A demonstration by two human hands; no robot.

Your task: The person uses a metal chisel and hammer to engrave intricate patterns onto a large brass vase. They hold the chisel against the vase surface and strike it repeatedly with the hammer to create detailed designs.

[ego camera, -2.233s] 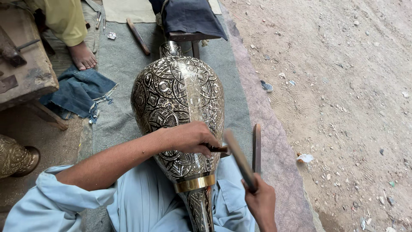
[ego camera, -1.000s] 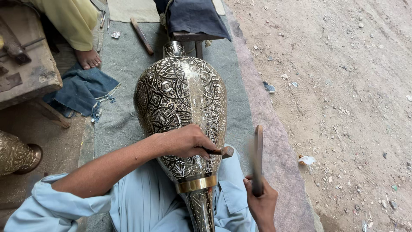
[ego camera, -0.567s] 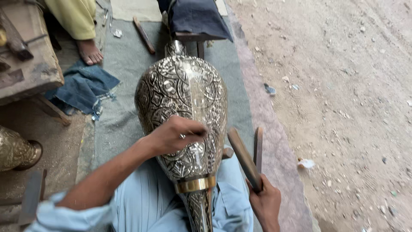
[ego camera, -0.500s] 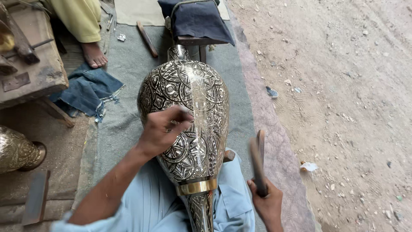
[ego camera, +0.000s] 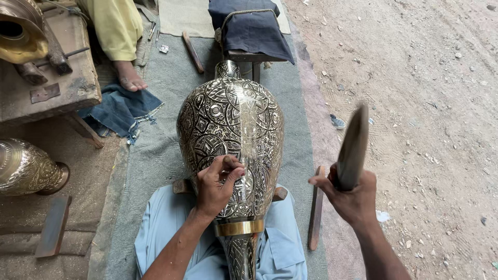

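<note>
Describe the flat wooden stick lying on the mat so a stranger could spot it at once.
Start at the big engraved metal vase lying across the person's lap. Just to its right, below the raised right hand, the flat wooden stick lies lengthwise on the grey mat, brown, narrow and untouched.

The right hand (ego camera: 351, 196) now lifts its wooden mallet (ego camera: 353, 148) high, away from the engraved vase (ego camera: 231, 135). The left hand (ego camera: 217, 184) sits lower on the vase's near side, fingers pinched around a small chisel (ego camera: 239, 175).

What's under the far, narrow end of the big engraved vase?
The engraved vase has its neck on a small wooden stand draped with dark blue cloth. The cloth hides the stand's top, and the vase hides its legs and the grey mat below.
</note>
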